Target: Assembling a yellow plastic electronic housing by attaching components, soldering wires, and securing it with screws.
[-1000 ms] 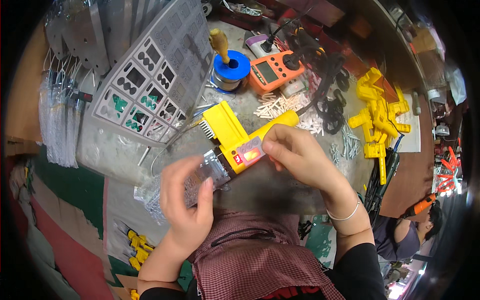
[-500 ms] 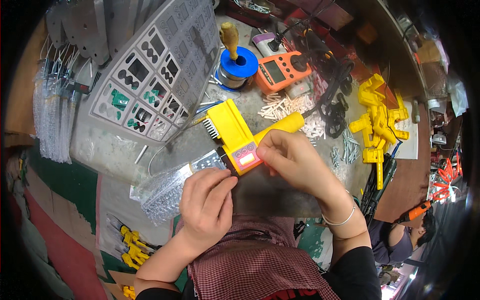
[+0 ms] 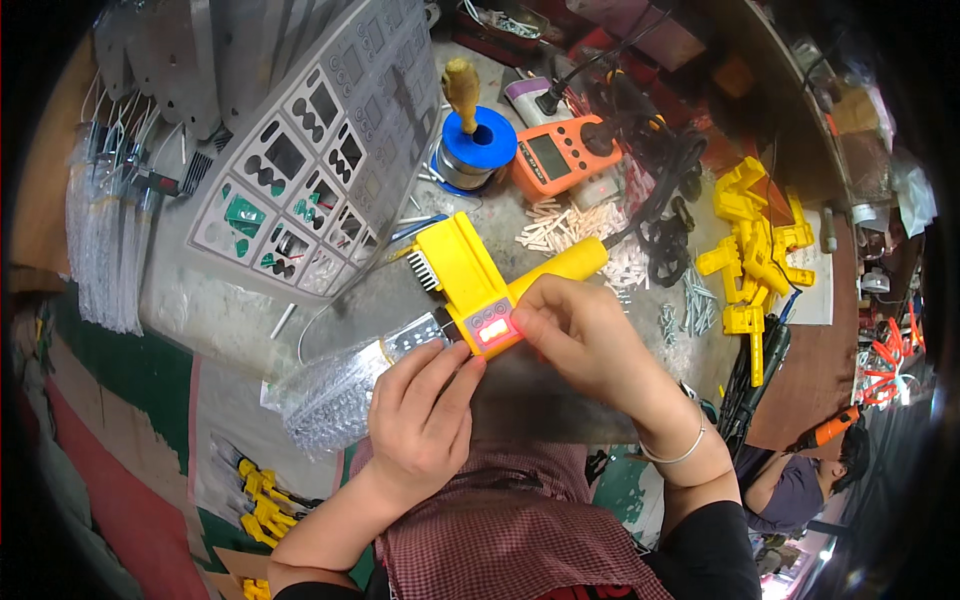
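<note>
A yellow plastic tool housing [image 3: 455,265] with a round handle and a row of comb-like teeth lies tilted on the bench in front of me. On its near end is a small panel with round button marks and a glowing red display [image 3: 492,331]. My left hand [image 3: 425,415] presses bent fingertips against the housing's lower left edge, beside the bubble-wrapped metal part [image 3: 340,395]. At the panel's right edge, my right hand [image 3: 575,335] has thumb and forefinger pinched together; whatever lies between them is hidden.
A sheet of die-cut panel stickers [image 3: 230,190] leans at the left. Behind the tool stand a blue solder spool [image 3: 480,145] and an orange multimeter [image 3: 560,155], near pale sticks [image 3: 560,225] and screws [image 3: 697,300]. Yellow housings [image 3: 750,240] pile up at the right.
My left fingertips have shifted slightly right along the housing edge. The right hand keeps its pinch at the panel, slightly lower. The tool's far end appears slightly lower in view.
</note>
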